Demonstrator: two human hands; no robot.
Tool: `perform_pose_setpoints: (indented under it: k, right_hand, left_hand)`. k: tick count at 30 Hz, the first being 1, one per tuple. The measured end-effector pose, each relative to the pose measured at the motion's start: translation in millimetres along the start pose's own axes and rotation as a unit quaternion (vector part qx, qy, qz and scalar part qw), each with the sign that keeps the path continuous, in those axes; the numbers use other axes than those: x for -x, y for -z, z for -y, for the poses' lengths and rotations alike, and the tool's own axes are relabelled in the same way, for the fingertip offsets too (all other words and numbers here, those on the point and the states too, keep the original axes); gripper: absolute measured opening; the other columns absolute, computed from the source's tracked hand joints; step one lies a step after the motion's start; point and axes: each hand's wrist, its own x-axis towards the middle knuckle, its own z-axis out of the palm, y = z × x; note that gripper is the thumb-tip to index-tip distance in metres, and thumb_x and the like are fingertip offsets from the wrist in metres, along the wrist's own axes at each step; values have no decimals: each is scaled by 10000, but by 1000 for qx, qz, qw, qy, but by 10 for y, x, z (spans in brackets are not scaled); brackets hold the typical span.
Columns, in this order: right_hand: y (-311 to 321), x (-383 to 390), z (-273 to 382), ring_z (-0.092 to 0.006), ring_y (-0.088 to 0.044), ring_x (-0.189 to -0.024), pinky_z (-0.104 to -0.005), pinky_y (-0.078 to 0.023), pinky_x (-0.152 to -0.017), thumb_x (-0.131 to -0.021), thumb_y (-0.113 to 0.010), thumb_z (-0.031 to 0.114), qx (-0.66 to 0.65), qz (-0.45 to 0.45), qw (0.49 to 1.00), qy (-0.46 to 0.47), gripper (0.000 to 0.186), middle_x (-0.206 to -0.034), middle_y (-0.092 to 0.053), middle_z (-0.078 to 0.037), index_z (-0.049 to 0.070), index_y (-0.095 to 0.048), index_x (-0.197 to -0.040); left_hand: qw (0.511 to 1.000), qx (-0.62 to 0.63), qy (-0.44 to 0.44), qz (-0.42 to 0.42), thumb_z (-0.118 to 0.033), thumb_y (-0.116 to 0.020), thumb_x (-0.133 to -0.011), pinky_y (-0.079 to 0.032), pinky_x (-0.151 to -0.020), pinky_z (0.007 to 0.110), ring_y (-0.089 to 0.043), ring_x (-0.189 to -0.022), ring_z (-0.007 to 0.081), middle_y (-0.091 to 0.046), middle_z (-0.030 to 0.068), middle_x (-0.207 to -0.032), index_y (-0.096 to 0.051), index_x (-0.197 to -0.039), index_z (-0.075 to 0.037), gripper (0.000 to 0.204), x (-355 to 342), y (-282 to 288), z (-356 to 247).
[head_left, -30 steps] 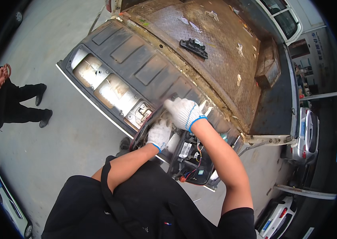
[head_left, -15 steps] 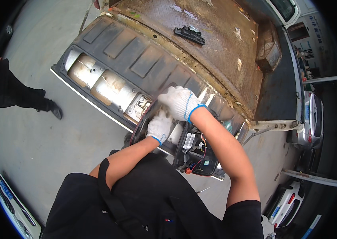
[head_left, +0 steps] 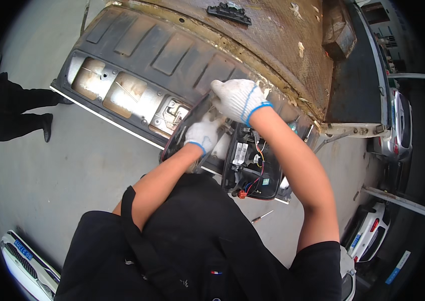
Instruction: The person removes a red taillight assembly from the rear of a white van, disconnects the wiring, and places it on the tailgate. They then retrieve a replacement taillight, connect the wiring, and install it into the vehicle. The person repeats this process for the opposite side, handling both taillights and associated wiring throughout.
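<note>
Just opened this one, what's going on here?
A person in white gloves is working over a pickup's lowered tailgate. The left hand is at a dark, red-edged housing, and the right hand is by its upper end; their exact grip is hard to make out. A second black housing, with coloured wires, lies beside it. A black part lies in the truck bed. Another person stands off to the left.
</note>
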Motion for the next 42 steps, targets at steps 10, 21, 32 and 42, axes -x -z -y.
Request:
perform_pose_setpoints:
  k: [10,21,32,42]
  right_hand:
    - [52,162,16,-361,-744,-817,-471,-600,-706,-787,-708,240,18,0,999,-29,222,-853,-744,-185,64,-730,-921]
    - [193,74,-277,-394,-721,-895,-492,-576,-812,-825,-630,322,-2,19,996,-85,318,-923,-730,-234,43,-739,-932]
    - [46,217,-236,-390,-712,-868,-501,-564,-782,-842,-616,349,-40,25,995,-92,320,-871,-725,-210,71,-694,-978]
    - [19,223,-268,-394,-712,-870,-508,-563,-776,-835,-623,344,-28,17,995,-89,318,-859,-720,-217,60,-676,-967]
  left_hand:
    - [995,-94,-12,32,-260,-539,-943,-585,-817,520,-708,-934,446,-460,283,-1452,-588,-1372,-277,432,-42,-80,-41]
    - [992,-91,10,81,-193,-521,-946,-579,-840,523,-704,-967,446,-400,285,-1509,-422,-1524,-347,606,-32,87,-166]
    - [992,-92,18,84,-218,-490,-969,-573,-873,493,-700,-992,438,-387,277,-1521,-446,-1514,-329,558,-49,-3,-132]
    - [992,-96,19,81,-229,-504,-966,-576,-864,495,-704,-994,428,-394,273,-1520,-453,-1509,-337,556,-42,6,-146]
